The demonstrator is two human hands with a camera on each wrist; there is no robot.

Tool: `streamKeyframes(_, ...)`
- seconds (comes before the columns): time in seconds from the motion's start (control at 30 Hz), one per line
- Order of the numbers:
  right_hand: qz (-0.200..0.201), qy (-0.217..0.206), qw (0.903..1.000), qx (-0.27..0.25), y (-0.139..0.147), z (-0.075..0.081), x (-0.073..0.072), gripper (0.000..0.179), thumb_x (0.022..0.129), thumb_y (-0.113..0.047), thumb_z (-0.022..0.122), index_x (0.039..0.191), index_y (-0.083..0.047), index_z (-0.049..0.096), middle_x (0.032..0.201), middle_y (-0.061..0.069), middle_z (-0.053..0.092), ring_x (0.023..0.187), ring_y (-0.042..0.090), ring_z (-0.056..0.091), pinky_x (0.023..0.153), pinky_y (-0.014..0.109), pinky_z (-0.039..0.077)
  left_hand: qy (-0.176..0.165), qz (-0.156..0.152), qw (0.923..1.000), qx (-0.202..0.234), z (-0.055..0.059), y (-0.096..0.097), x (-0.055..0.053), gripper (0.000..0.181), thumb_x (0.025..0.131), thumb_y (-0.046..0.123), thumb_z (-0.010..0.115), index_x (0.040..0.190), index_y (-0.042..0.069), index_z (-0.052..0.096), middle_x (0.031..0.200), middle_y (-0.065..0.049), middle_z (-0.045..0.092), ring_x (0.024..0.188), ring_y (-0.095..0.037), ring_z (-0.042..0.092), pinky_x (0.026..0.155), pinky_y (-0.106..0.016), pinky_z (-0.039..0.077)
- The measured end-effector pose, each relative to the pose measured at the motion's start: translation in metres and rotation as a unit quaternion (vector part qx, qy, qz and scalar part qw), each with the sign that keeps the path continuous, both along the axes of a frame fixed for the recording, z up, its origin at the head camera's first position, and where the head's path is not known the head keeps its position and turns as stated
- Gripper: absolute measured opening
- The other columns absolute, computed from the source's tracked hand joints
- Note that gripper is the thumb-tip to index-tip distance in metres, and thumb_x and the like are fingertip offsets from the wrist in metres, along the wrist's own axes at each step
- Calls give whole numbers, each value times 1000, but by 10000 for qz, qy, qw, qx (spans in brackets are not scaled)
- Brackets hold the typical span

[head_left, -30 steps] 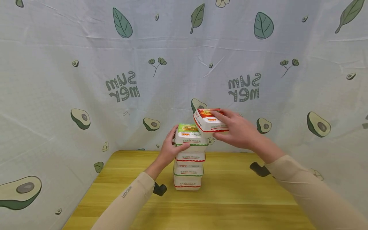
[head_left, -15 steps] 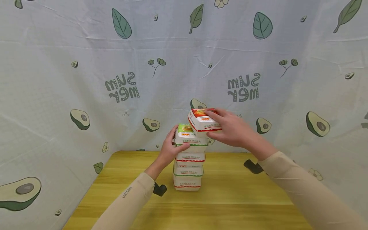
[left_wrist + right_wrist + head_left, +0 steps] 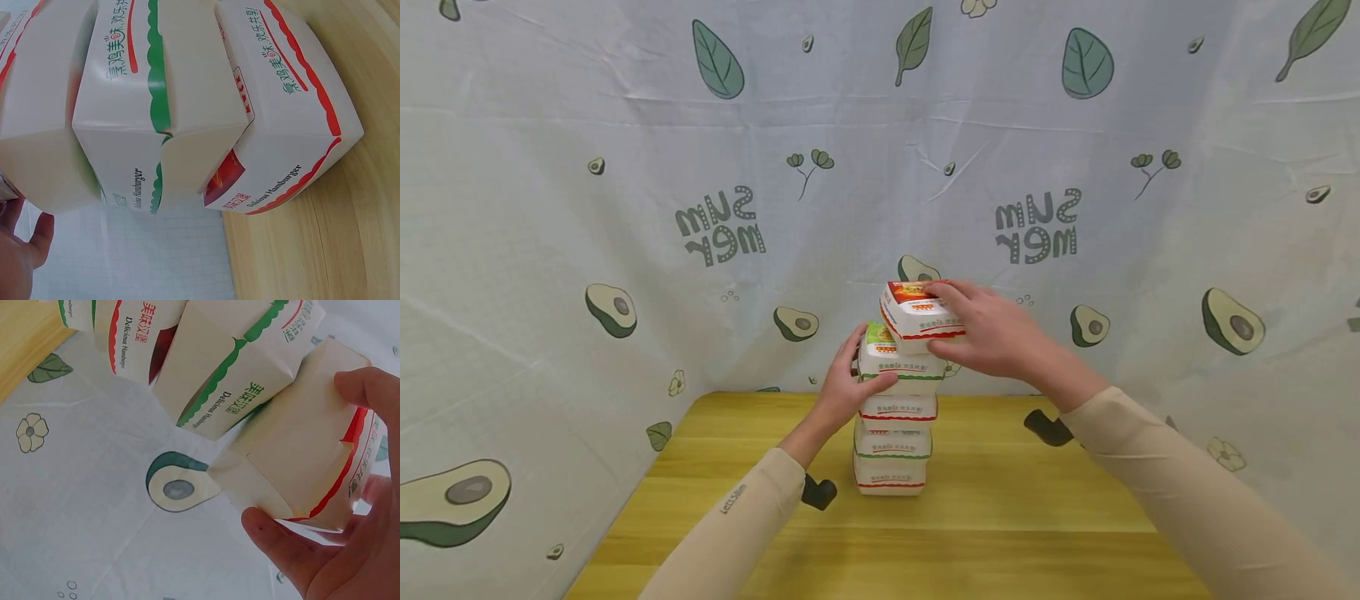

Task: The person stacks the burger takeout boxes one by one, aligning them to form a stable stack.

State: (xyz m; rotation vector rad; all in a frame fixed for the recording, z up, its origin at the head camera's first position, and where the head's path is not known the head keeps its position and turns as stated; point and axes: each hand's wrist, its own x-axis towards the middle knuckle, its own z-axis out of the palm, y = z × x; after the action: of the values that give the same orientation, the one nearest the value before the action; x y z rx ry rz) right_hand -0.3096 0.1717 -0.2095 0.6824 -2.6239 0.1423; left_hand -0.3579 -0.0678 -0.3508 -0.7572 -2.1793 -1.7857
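A stack of several paper hamburger boxes (image 3: 889,475) stands on the table, red-trimmed and green-trimmed ones alternating. My left hand (image 3: 842,385) holds the topmost stacked box, a green-trimmed hamburger box (image 3: 904,364), thumb on its front and fingers round its left side. My right hand (image 3: 992,333) grips a red-topped hamburger box (image 3: 917,320) over the stack, slightly tilted and offset to the right. In the right wrist view, the underside of this red-trimmed box (image 3: 294,431) lies right at the top of the green-trimmed box (image 3: 228,372). Lower boxes (image 3: 281,112) fill the left wrist view.
The yellow wooden table (image 3: 1000,500) reaches back to a white cloth (image 3: 880,167) printed with avocados and leaves, which also hangs at both sides. A black device (image 3: 1048,427) is at the right wrist and another dark piece (image 3: 818,492) at the left.
My right hand has carried the red-topped hamburger box leftward, farther over the green-trimmed one. The left hand has kept its hold on the stack's top box.
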Motion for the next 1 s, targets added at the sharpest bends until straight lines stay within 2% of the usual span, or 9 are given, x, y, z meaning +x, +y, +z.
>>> streamKeyframes(0.2,-13,-85,9999,-107,-5,0,-2,83,87,-54,70,155,-31,30,156,5,42,131,33,50,94,55,48,11,-43,10000,42,0,0,-1,93,88,41,77,161,31,20,144,-5,43,112,-26,58,83,-36,57)
streamKeyframes(0.4,67,82,9999,-14,-9,-1,-4,80,87,-56,70,154,-31,34,156,2,42,129,32,52,93,55,49,13,-66,9999,85,-1,0,0,93,88,36,77,161,28,20,144,-5,44,112,-26,58,83,-37,57)
streamKeyframes(0.57,165,155,9997,27,-11,-2,-4,79,88,-56,69,154,-33,35,158,0,40,134,32,49,94,57,49,33,-72,9999,73,0,0,0,90,88,36,78,159,31,22,139,-4,48,111,-25,59,82,-37,58)
streamKeyframes(0.8,292,151,9995,39,-15,-2,-4,77,89,-51,70,156,-33,35,159,-2,38,137,30,45,93,56,49,117,-131,9998,132,0,-1,-1,89,89,36,77,159,33,23,137,-5,48,108,-26,60,80,-37,58)
streamKeyframes(1.0,278,139,9995,77,-19,-4,-6,80,89,-47,71,158,-33,33,160,-2,36,139,30,43,91,55,50,174,-168,9996,132,-1,-1,-1,84,91,28,76,158,32,24,136,-6,48,108,-27,60,80,-37,58)
